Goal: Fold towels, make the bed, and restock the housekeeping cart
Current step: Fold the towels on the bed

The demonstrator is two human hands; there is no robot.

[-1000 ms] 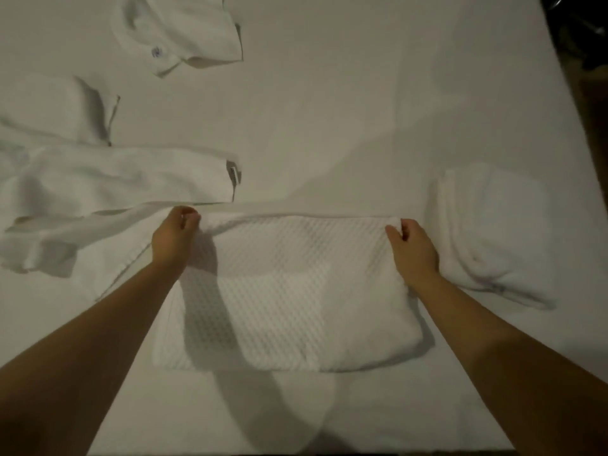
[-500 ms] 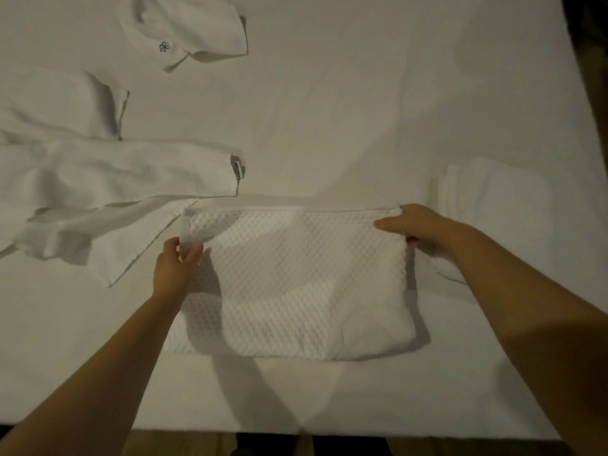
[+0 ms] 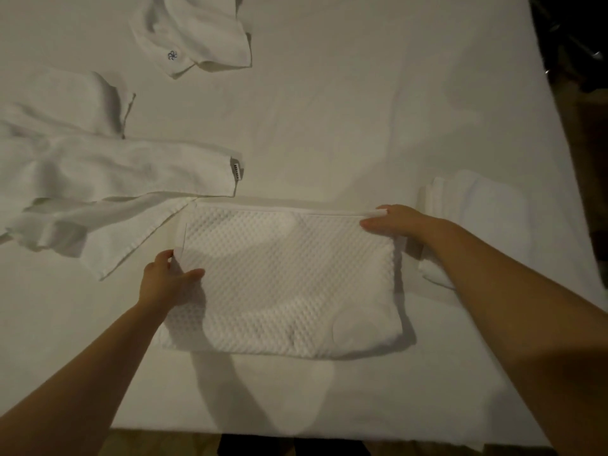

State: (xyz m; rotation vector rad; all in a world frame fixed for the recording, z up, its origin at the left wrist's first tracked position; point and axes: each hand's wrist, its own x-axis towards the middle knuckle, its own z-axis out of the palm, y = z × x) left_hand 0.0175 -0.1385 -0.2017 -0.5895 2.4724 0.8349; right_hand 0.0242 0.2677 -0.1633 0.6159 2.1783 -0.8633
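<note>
**Mid-fold on the towel, next fold due**

Working on a bed (image 3: 329, 120), white-sheeted, filling nearly the whole view. Folding towels, by the look of it; no sign here of the cart, nor of bed-making proper.

At the left, a pile (image 3: 108, 172) of loose white linen, sprawled and unfolded, its near corner just beside the towel's far left corner, perhaps touching.

Centre front, close to the bed's near edge, the towel (image 3: 289, 278): waffle-weave, lying flat, already doubled into a wide rectangle.

At the right, a stack (image 3: 487, 212) of folded white towels, just beside the towel and partly hidden behind the right forearm.

At the top, a cloth (image 3: 197, 31) with a small blue mark, loosely folded, well apart from the work.

Pinching the towel's left edge with the left hand (image 3: 164, 284): thumb on top, fingers curled at the lifted hem.

Reaching to the far right corner with the right hand (image 3: 398, 220): fingers laid along the hem, pointing left. Cannot tell whether gripping the corner or only pressing it down.

Smallest of all, a tag (image 3: 237, 171) on the pile's end.

Judging the next move: carry one short side across to the other, halving the rectangle. Calls for a firm hold on both corners of that side to keep the thick layers from slipping, then squaring the hems and smoothing flat. After that, likely onto the stack, and on to the pile.
</note>
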